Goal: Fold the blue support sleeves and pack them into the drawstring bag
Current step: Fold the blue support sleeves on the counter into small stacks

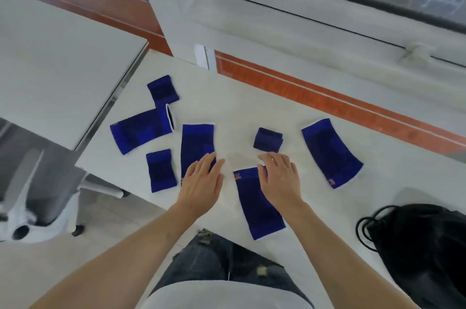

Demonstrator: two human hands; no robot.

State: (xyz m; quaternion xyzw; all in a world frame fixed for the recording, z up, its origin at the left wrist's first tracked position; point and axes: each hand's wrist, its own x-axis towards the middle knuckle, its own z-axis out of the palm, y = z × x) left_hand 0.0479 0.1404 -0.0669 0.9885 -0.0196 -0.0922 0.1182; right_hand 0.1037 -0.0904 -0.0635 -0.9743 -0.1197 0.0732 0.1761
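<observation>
A white surface (252, 106) fills mid-frame; a second white table (58, 76) upper left, an office chair (37, 197) lower left, a window frame (277, 5) at top.

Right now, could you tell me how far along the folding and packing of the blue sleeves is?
One small folded sleeve sits compact on the table. The left hand rests on a flat long sleeve; the right hand rests on another. Four more lie unfolded, including the curved one. The black drawstring bag shows nothing packed.
</observation>
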